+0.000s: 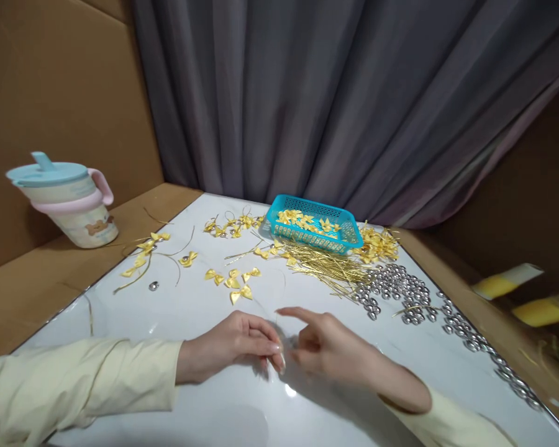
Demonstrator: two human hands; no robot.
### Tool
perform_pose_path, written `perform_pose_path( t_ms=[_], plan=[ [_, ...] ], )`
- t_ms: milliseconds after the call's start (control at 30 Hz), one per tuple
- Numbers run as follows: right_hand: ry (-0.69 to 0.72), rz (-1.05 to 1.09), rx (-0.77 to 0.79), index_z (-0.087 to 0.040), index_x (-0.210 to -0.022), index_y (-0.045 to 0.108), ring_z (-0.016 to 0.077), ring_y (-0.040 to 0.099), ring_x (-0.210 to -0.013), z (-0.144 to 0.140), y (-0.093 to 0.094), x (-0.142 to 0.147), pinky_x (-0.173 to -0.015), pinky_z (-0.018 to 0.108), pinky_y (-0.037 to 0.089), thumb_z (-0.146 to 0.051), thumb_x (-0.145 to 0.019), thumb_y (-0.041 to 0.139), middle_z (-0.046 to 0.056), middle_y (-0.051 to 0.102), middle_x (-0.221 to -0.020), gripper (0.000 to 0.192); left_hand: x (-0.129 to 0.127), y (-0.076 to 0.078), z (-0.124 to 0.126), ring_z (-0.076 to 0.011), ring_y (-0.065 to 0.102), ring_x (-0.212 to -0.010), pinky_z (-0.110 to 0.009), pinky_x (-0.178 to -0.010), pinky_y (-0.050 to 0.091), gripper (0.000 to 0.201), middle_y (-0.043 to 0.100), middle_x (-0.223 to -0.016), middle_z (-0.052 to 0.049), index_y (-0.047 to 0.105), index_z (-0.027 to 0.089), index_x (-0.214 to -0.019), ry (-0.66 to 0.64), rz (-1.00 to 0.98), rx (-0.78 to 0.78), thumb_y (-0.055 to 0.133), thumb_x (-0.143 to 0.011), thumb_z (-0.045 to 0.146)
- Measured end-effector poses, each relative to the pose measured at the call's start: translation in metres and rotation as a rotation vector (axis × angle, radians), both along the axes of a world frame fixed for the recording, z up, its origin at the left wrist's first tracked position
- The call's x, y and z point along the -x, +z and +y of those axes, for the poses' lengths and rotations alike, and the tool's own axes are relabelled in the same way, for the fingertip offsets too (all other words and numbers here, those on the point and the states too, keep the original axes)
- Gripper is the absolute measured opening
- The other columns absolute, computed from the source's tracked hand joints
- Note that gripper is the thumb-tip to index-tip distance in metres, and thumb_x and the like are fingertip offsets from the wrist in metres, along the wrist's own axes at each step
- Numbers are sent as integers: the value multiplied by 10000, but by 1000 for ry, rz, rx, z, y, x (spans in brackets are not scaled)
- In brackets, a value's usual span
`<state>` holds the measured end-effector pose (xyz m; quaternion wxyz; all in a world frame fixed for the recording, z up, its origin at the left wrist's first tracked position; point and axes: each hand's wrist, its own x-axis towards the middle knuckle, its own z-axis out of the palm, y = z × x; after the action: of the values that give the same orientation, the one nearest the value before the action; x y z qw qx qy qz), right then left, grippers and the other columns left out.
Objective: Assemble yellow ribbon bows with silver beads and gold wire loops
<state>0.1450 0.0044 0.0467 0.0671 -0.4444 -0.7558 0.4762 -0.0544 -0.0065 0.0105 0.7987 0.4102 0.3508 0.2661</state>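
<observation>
My left hand (242,344) is closed in a pinch just above the white table. Something small and shiny shows at its fingertips, too blurred to name. Close by on the right is my right hand (330,347), its index finger stretched toward the left and the other fingers bent. A thin strand seems to run near that index fingertip. Beyond my hands lie several yellow ribbon bows (233,282). Farther left a silver oval bead (154,286) lies alone, and a bow with a bead at its middle (187,259) rests behind it.
A turquoise basket (317,248) with yellow bows stands at the back. Gold wire ties (328,266) lie before it. Silver beads (395,282) spread along the right edge, and more bows (379,243) are heaped behind them. A lidded cup (74,208) stands left on cardboard.
</observation>
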Motion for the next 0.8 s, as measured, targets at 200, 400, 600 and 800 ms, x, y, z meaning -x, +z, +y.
perform_pose_path(
  t_ms=[200,400,600,800],
  plan=[
    [75,-6,-129,-122,-750,683,71,470,-472,-3,-9,10,-485,151,347,-150,-827,431,6,600,-553,266,-1,-1,2,-123,610,-558,-239,-577,420,208,690,-606,-36,652,110,-710,-67,31,-39,762,-650,275],
    [-6,-198,-527,-130,-687,685,92,481,-426,18,14,-20,-493,195,341,-238,-896,420,21,563,-474,355,1,0,5,-110,605,-560,-225,-582,426,201,697,-630,-45,669,105,-726,-118,55,-63,755,-665,276],
    [-91,-409,-755,-179,-778,710,150,610,-589,36,36,-65,-566,236,394,-216,-874,458,54,675,-676,271,16,9,22,-124,623,-592,-222,-590,457,186,684,-639,-29,676,129,-740,-342,217,-181,733,-687,298],
    [42,-312,-782,-191,-706,695,143,610,-624,30,44,-71,-595,242,421,-238,-887,467,61,669,-761,295,28,41,37,-172,633,-721,-230,-629,448,270,701,-777,-35,696,185,-844,-519,666,-654,703,-710,419]
  ],
)
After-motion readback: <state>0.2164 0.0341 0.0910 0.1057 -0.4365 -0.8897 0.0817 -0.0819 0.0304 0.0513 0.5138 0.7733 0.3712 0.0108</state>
